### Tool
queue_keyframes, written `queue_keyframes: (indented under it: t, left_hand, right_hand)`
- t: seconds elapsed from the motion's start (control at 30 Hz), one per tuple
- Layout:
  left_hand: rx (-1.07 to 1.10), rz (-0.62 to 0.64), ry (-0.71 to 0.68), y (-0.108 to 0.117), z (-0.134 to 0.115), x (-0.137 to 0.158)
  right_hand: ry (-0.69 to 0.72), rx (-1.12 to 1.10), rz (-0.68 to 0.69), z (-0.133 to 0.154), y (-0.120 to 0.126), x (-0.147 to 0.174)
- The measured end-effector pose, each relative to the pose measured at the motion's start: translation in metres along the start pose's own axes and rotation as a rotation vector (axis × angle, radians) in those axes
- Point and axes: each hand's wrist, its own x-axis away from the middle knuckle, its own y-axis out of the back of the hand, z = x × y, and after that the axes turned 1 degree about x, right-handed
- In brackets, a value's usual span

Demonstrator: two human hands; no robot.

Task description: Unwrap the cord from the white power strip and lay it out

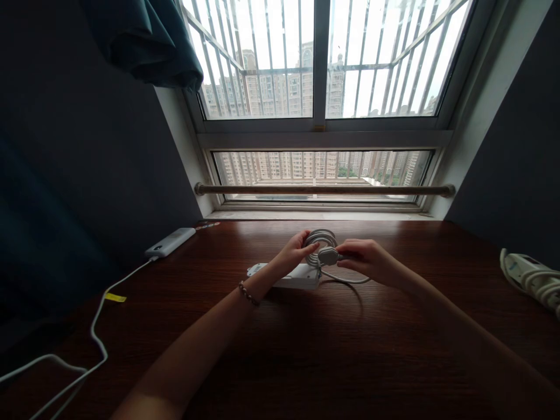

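Observation:
A white power strip lies on the dark wooden desk in the middle. Its grey cord is wound into a coil held above the strip. My left hand grips the coil from the left, with a bead bracelet on that wrist. My right hand pinches the cord's plug against the coil. A loose loop of cord hangs down to the desk below my right hand.
A white power bank lies at the back left, its white cable trailing toward the front left. A second power strip with bundled cord sits at the right edge. A barred window and a dark curtain stand behind.

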Motion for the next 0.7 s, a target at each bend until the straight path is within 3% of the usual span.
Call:
queue_keyframes:
  t: [0.2, 0.4, 0.7]
  left_hand:
    - [0.047, 0.034, -0.025, -0.004, -0.001, 0.002]
    - [-0.002, 0.062, -0.069, -0.007, -0.002, 0.003]
    - [-0.256, 0.042, -0.2, -0.002, -0.001, 0.004]
  right_hand:
    - [0.013, 0.304, -0.14, -0.012, -0.02, 0.0]
    - [-0.136, 0.821, -0.453, -0.014, -0.039, 0.004]
    - [0.095, 0.736, -0.589, -0.024, -0.049, 0.001]
